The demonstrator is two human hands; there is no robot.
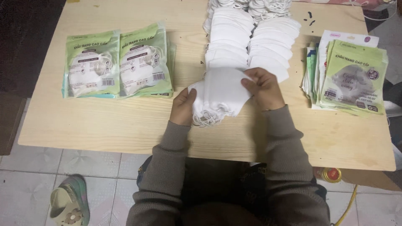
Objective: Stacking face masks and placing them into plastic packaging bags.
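1. I sit at a pale wooden worktop (104,121) and look down at my two hands.
2. My left hand (183,107) holds the left side of a small bunch of white face masks (221,93). My fingers are curled around its edge.
3. My right hand (263,88) pinches the top right corner of the same bunch. My fingers are bent tight on it.
4. The bunch is in the middle of the worktop, close to me. The thin white ear loops (208,119) hang out at the bottom, by my left hand.
5. Just behind the bunch, two long rows of white masks (251,39) lie one over the next, like fallen cards. They run away from me to the far edge.
6. On my left, two green and white packs with masks inside (118,63) lie side by side, touching each other. They are well apart from my hands.
7. On my right, a pile of flat green packs (349,75) lies near the edge of the worktop.
8. My sleeves (289,150) are grey-brown and knitted.
9. Down on the tiled floor (33,171) to my left, there is a green sandal (70,205).
10. By the right corner of the worktop, lower down, I see a small red and yellow round thing (331,174). I cannot tell what it is.
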